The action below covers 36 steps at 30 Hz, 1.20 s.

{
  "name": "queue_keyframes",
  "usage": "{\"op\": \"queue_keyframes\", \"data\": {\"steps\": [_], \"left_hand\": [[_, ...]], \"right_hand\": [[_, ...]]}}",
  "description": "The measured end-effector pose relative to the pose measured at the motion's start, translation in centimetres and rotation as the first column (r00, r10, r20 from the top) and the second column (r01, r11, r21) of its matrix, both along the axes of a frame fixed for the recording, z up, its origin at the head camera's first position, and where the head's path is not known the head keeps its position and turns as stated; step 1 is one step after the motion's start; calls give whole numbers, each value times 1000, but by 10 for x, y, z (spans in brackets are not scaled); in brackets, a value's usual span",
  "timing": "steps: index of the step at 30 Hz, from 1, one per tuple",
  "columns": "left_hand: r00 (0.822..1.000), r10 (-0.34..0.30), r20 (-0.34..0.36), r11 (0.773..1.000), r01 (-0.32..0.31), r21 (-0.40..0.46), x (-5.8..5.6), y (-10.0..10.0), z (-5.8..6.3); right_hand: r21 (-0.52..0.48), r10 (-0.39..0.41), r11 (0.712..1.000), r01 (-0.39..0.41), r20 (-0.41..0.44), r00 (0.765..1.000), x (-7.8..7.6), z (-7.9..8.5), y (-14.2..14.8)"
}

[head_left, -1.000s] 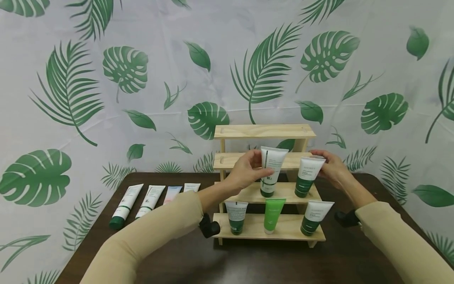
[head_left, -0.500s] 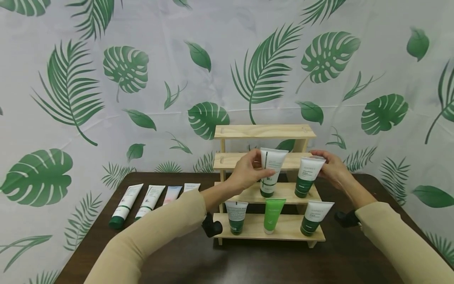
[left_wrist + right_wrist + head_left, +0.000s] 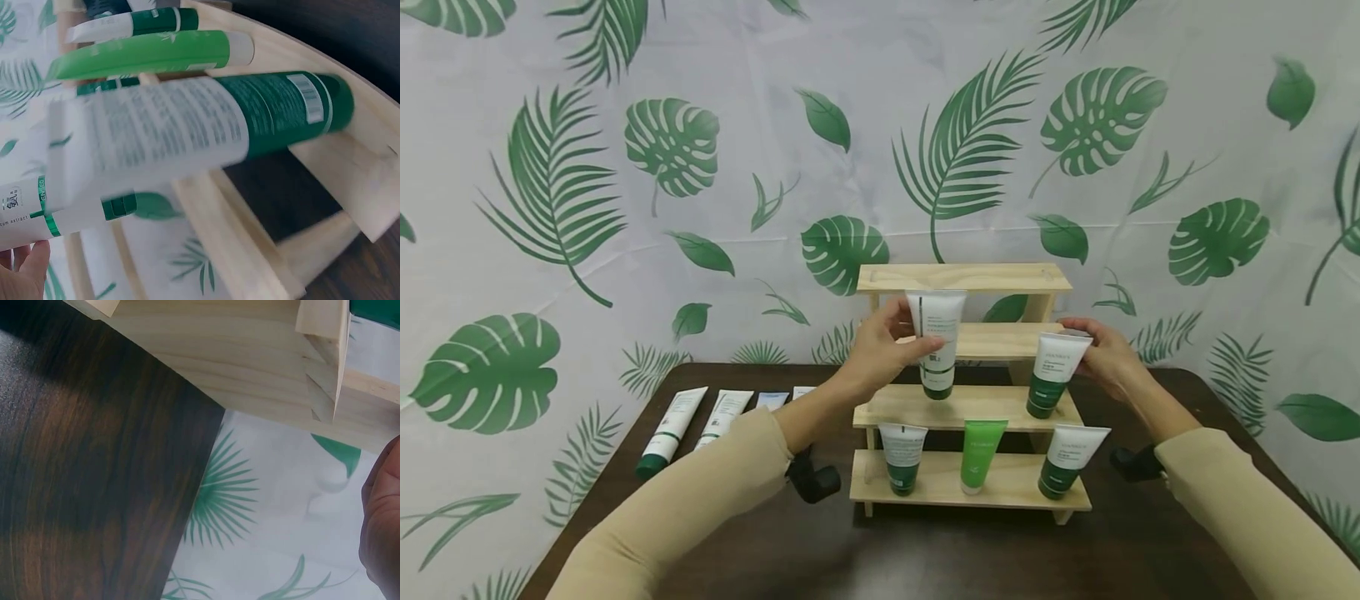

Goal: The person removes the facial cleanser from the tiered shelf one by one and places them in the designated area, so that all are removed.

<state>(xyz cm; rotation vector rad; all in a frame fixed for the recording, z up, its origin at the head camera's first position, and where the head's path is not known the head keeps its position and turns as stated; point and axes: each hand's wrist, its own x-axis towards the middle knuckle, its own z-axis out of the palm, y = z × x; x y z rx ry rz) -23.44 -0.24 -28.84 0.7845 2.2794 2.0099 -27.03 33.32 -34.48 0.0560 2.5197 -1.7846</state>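
My left hand [image 3: 876,350] pinches a white squeeze tube with a dark green cap [image 3: 938,337], upright, with its cap just above the second board of a wooden tiered stand [image 3: 962,277]. In the left wrist view, this tube's label [image 3: 22,203] shows at the lower left, with fingertips under it. My right hand [image 3: 1101,354] is curled at the right end of the stand's third board, partly behind a white and green tube [image 3: 1054,375] standing on the second board. Its thumb is hidden. In the right wrist view, the hand [image 3: 382,519] shows at the right edge, close to the wood.
The lowest board bears a grey-white and green tube [image 3: 903,454], a bright green tube [image 3: 981,454] and a white and green tube [image 3: 1070,458]. Several tubes, among them a long white tube [image 3: 673,429], lie left on the dark table [image 3: 880,554]. A leaf-print cloth [image 3: 737,125] hangs behind.
My left hand has lifted the tube slightly off its place beside the white and green tube and carried it left along the second board. The right hand stays put.
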Motion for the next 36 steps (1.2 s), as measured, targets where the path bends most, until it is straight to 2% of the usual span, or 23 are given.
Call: {"op": "queue_keyframes", "data": {"steps": [3,7,10,14,18,23,25,30,33,36], "left_hand": [[999,30,-23,999,-30,23,3,-19,3],[993,121,-12,993,-121,12,8,-47,5],[980,197,14,980,-196,-44,13,-68,4],[967,250,57,964,-242,-113,23,-94,-2],[956,266,124,954,-242,-177,34,-116,-21],[932,267,244,942,-199,-270,52,-138,-54],[916,264,304,940,-172,-296,59,-144,-68],[873,210,441,951,-76,-301,75,-159,-100],[852,192,487,951,-40,-305,85,-166,-114],[832,201,517,948,-34,-315,92,-170,-124]], "right_hand": [[-15,2,1000,-2,-5,1000,0,-1,0],[-12,1,1000,-1,0,1000,-1,-1,1],[4,2,1000,-2,10,1000,-2,-2,2],[11,4,1000,-4,12,1000,-3,-2,2],[12,-7,1000,7,15,1000,-2,-2,1],[14,-13,1000,13,14,1000,-2,-1,1],[10,-9,1000,9,9,1000,-2,-2,1],[20,-11,1000,11,5,1000,-2,-2,2],[1,-13,1000,13,5,1000,-3,-2,2],[-29,-10,1000,10,1,1000,-3,-2,1]]}}
